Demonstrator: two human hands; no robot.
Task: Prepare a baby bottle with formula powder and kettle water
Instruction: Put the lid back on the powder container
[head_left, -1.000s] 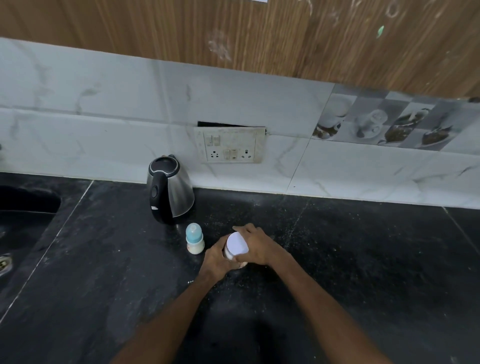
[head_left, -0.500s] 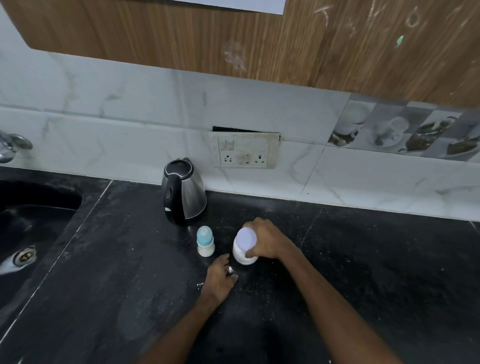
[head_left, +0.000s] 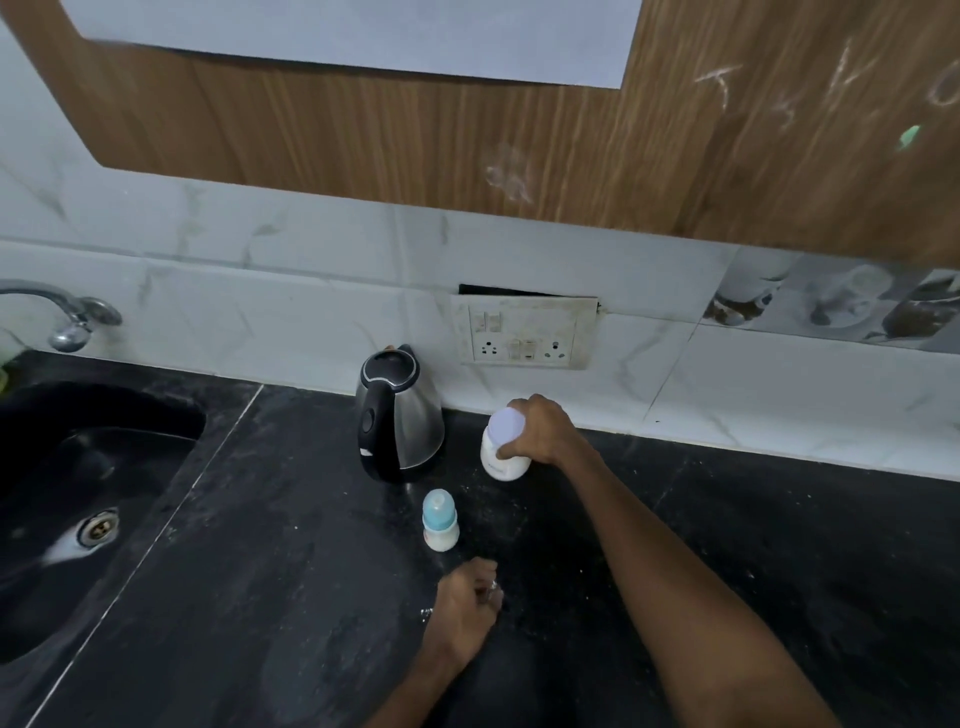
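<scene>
A small baby bottle (head_left: 440, 521) with a blue cap stands upright on the black counter (head_left: 779, 545), with something white in its base. Behind it near the wall stands a steel kettle (head_left: 399, 415) with a black handle and lid. To the right of the kettle, my right hand (head_left: 543, 431) grips a white formula jar (head_left: 498, 452) with its lid on, standing on the counter. My left hand (head_left: 465, 608) rests in front of the bottle, its fingers curled round a small shiny thing that looks like a spoon, mostly hidden.
A black sink (head_left: 93, 493) with a metal drain lies at the left, with a tap (head_left: 67, 317) above it. A socket plate (head_left: 524, 332) sits on the tiled wall behind the jar. Wooden cabinet panels hang overhead.
My left hand has let go of the jar and drawn back toward me. My right hand has carried the jar away from the bottle to the wall beside the kettle.
</scene>
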